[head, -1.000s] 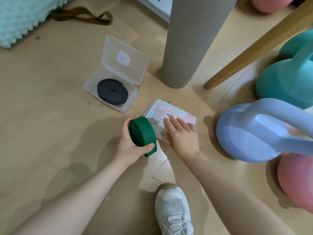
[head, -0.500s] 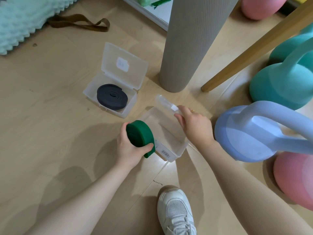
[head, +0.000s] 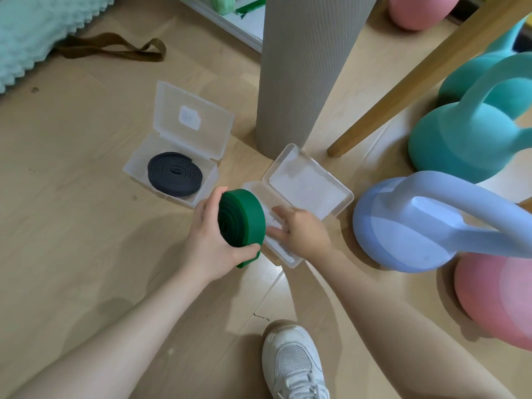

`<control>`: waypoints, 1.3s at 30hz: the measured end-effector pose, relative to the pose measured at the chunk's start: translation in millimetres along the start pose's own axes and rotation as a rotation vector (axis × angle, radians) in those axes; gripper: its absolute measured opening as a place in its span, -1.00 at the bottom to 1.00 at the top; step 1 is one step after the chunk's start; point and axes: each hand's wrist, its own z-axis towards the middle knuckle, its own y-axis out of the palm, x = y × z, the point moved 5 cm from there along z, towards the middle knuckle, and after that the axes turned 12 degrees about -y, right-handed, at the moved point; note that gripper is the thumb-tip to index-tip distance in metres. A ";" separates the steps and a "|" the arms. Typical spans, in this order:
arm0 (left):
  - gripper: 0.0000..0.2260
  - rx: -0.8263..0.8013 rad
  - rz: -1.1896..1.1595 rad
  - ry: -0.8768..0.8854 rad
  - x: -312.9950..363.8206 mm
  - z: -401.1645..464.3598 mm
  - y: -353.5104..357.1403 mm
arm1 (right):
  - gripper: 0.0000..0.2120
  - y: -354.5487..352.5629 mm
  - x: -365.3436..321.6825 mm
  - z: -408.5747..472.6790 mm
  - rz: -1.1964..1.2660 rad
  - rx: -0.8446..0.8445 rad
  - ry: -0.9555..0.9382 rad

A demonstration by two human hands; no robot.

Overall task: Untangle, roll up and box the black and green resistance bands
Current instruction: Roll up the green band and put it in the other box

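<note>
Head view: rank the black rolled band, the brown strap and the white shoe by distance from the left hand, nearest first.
1. black rolled band: in its open box just up and left of the left hand.
2. white shoe: below and to the right, at the bottom edge.
3. brown strap: far up left, by the foam mat.

floor: light wood planks | wooden leg | soft shadows
</note>
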 end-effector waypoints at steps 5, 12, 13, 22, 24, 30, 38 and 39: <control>-0.11 0.014 -0.023 -0.022 -14.9 -2.3 -14.4 | -0.73 28.8 -14.3 -14.3 -0.059 -0.099 -0.119; -0.11 -0.012 0.055 -0.007 -18.7 -0.3 -17.5 | -0.63 74.8 -0.5 -52.3 -0.032 -0.302 -0.120; -0.10 -0.036 0.087 0.005 -17.9 0.0 -11.5 | -0.62 70.7 -0.3 -53.5 0.045 -0.238 -0.088; 0.01 -0.242 0.591 0.205 -2.1 7.4 73.1 | -0.71 24.4 20.1 -61.6 0.948 0.425 0.431; -0.04 -0.267 0.620 0.229 -3.1 9.4 84.4 | -0.76 28.2 25.8 -61.3 0.804 0.387 0.443; -0.22 -0.359 0.554 0.173 -5.8 16.5 88.5 | -0.81 30.0 29.4 -52.2 0.608 0.350 0.454; -0.43 -0.388 0.643 0.271 -19.4 17.0 73.5 | -0.87 47.2 30.9 -48.7 0.670 0.441 0.590; -0.45 -0.379 0.654 0.296 -19.3 16.6 73.9 | -0.88 49.6 31.4 -49.0 0.700 0.454 0.605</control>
